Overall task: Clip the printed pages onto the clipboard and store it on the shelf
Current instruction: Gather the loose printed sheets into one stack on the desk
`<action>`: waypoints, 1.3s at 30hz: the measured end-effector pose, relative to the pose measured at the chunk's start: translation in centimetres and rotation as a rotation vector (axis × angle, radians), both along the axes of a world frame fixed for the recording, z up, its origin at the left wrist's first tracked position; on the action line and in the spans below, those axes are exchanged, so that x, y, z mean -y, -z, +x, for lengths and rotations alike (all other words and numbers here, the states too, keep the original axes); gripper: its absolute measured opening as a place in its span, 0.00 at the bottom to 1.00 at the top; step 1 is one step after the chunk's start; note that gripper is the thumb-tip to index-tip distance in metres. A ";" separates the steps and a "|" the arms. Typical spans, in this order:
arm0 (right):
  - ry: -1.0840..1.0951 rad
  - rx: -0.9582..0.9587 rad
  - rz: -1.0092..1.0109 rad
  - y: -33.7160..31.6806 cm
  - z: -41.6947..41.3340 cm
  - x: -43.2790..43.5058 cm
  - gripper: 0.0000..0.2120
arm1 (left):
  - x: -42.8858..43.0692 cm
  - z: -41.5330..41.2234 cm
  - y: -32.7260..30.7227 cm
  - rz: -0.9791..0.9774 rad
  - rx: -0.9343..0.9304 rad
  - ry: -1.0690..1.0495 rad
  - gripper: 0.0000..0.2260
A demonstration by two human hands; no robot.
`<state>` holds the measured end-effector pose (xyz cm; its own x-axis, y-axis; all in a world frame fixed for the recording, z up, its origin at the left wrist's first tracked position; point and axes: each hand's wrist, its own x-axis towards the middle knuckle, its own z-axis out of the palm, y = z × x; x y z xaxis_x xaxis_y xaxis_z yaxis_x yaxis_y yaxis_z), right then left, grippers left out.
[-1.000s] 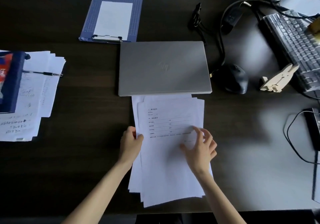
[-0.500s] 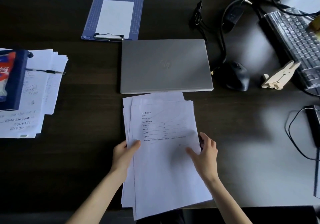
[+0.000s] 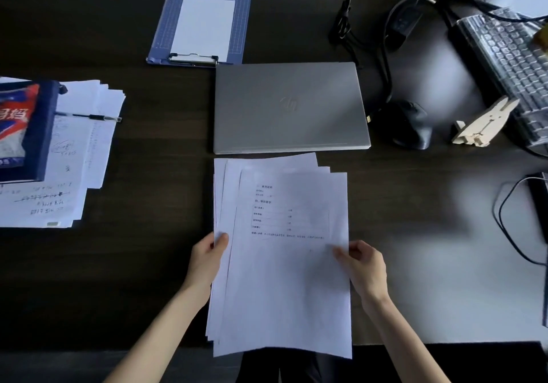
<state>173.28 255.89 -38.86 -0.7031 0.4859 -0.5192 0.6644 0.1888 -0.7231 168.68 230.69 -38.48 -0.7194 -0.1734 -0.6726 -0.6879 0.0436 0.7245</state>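
Already in both hands — printed pages (image 3: 284,264), fanned and uneven, pinched at their long edges just in front of the closed laptop (image 3: 290,106).

Left hand (image 3: 207,259) and right hand (image 3: 363,264) each close thumb-over on a side; long axis runs away from the person. Beyond the laptop, to the left, lies the clipboard (image 3: 201,20) — nearer the left hand, clip toward the person. No shelf is in view.

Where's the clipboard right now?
In the head view, the blue clipboard lies at the desk's far edge, left of centre, its clip end just beyond the closed laptop's far-left corner.
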 end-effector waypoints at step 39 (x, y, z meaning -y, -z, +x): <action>-0.005 -0.007 -0.232 2.5 -3.6 -3.3 0.06 | -2.7 -3.9 -0.2 0.038 -0.023 0.117 0.13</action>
